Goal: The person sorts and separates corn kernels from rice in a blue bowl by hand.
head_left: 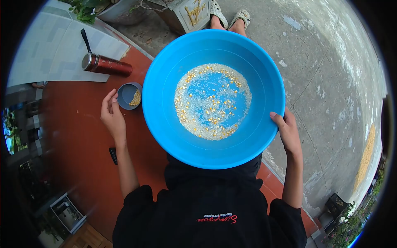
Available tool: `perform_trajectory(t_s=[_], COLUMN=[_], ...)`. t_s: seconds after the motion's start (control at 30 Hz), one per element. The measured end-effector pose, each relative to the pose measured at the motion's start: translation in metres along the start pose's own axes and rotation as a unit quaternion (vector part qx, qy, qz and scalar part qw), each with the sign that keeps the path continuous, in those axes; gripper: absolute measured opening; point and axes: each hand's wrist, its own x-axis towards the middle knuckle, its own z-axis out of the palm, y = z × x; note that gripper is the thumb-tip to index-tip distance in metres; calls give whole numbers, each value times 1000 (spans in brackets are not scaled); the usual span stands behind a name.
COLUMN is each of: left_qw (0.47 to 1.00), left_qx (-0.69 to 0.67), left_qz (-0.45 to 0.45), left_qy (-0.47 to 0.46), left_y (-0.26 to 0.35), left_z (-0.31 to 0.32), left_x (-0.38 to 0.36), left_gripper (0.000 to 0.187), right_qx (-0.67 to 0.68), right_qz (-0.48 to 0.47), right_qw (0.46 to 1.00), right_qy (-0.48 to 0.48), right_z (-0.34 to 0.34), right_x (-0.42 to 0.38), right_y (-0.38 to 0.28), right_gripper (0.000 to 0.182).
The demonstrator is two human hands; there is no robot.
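Observation:
A large blue basin [215,43] rests over my lap. Rice grains [182,118] form a ring on its floor, with yellow corn kernels [215,109] scattered through them. My right hand [288,129] grips the basin's right rim, thumb on the inside and fingers outside. To the left of the basin, my left hand [113,115] is beside a small grey cup [122,97]. Its thumb and fingers are slightly curled and a little apart, and I see nothing between them. Corn kernels [135,98] lie inside the cup.
A red thermos flask [109,65] with a black strap lies beyond the cup. A small black object [113,156] is on the red floor [82,136] near my left forearm. Concrete ground [318,82] extends to the right, and a planter [182,16] stands ahead by my feet.

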Motion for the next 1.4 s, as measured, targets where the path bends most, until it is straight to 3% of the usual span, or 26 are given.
perform_trajectory(t_s=[0.17, 0.27, 0.37, 0.47, 0.57, 0.63, 0.73, 0.83, 0.93, 1.07, 1.13, 1.23, 1.4], left_qw=[994, 986, 976, 957, 922, 903, 910, 843, 763, 680, 689, 688, 687], left_qx=[-86, -101, -151, -254, -367, -406, -389, -493, -570, -610, -620, -640, -649], left_qz=[62, 131, 155, 133, 82, 53, 19, -105, -223, -366, -359, -337, -325], left_qy=[-18, -25, -27, -52, -93, -130, -144, -186, -210, -176, -114, -64, -39], left_y=[59, 78, 102, 119, 134, 143, 142, 140, 129, 129, 129, 132, 130], left_z=[12, 22, 26, 32, 40, 44, 46, 39, 39, 48, 56, 62, 67], left_x=[-17, -25, -37, -48, -60, -68, -74, -82, -92, -98, -101, -105, -98], left_gripper=[31, 32, 32, 31, 29, 29, 28, 29, 32, 36, 35, 34, 30], right_qx=[3, -152, -334, -384, -567, -521, -521, -545, -512, -441, -398, -424, -486], right_qz=[-47, -89, -229, -256, -310, -347, -315, -318, -334, -214, -163, -183, -312], right_qw=[998, 967, 892, 887, 756, 754, 737, 703, 707, 739, 736, 740, 777], right_qy=[46, 182, 200, 8, -104, -201, -293, -328, -355, -463, -523, -489, -252], right_z=[9, 24, 26, 44, 82, 105, 140, 160, 165, 165, 163, 162, 186], right_x=[7, 2, 0, 15, 39, 63, 91, 89, 82, 58, 56, 76, 157], right_y=[-6, -35, -62, -86, -80, -68, -53, -46, -23, -18, -20, -43, -64], right_gripper=[61, 62, 63, 62, 64, 71, 70, 62, 50, 36, 32, 30, 30])
